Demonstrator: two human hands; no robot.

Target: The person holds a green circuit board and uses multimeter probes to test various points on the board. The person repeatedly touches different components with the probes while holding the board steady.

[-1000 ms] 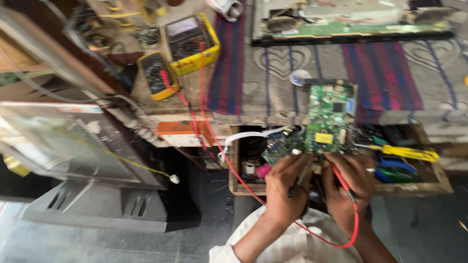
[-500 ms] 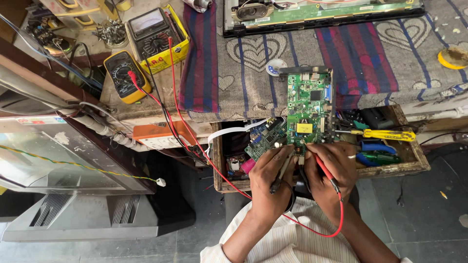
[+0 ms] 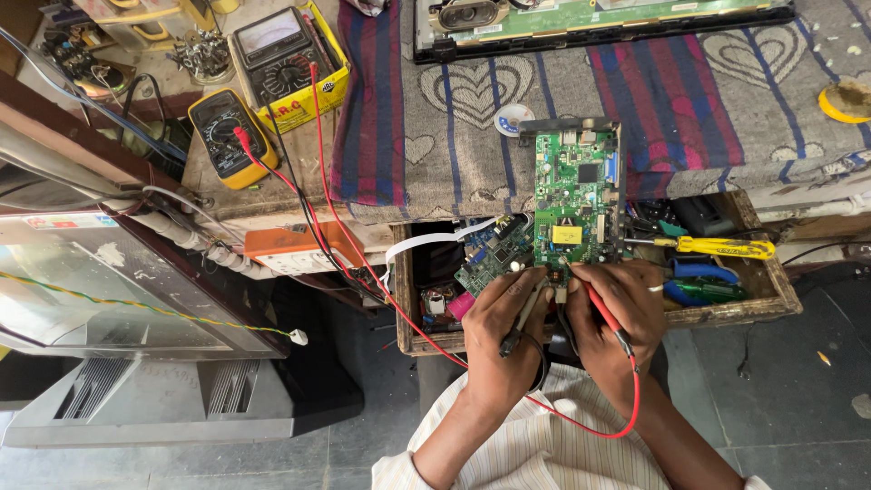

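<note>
Two probes in use, one per hand. Left hand [image 3: 497,331]: closed around the black probe [image 3: 519,322], tip angled up toward the lower edge of the green circuit board [image 3: 577,204]. Right hand [image 3: 610,308]: closed around the red probe [image 3: 606,316], tip touching or just short of the same lower edge, beside the yellow component. Red lead [image 3: 626,408] looping below the right wrist and running left and up to the yellow digital multimeter [image 3: 222,134] on the bench.

Board position: flat, lower half overhanging the open wooden drawer [image 3: 767,304], upper half resting on the striped, heart-patterned cloth [image 3: 472,118].

For a good reading: hold each probe low on the shank, brace the wrists, keep the tips steady and well apart on their own contacts, and keep the leads slack.

Further out: yellow-handled screwdriver [image 3: 717,247] across the drawer, analogue meter in a yellow case [image 3: 277,59] at the bench rear, long board assembly [image 3: 599,18] cut off by the top edge.

Not resolvable: exact contact points, hidden by fingertips; the multimeter reading; the drawer contents under the board.
</note>
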